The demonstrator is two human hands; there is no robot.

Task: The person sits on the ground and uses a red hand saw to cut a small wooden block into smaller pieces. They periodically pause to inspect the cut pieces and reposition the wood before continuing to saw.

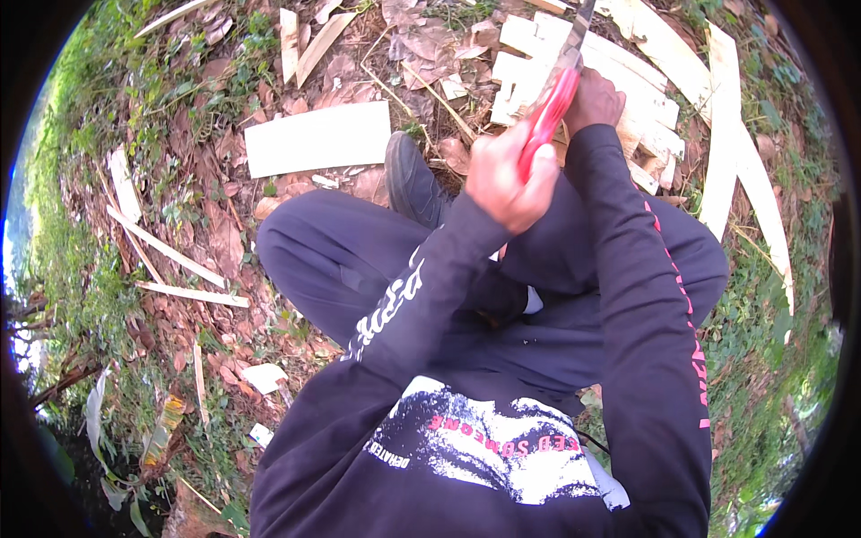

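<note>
A: Left hand point(509, 179) clenched on the red-handled blade point(549, 112) — raised over the pale wood strips point(619, 90).
B: Right hand point(594, 97) wraps higher up the same handle — a two-handed grip, likely for control.

My left hand point(509, 179) covers the lower end of the red knife handle point(547, 112). The blade point(581, 25) runs off the top edge, blurred. My right hand's fingers point(592, 97) curl out of sight.

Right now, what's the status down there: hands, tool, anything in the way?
Left hand and right hand both gripping red-handled blade. Pale wood offcuts beneath. Shoe close by; nothing blocking.
</note>
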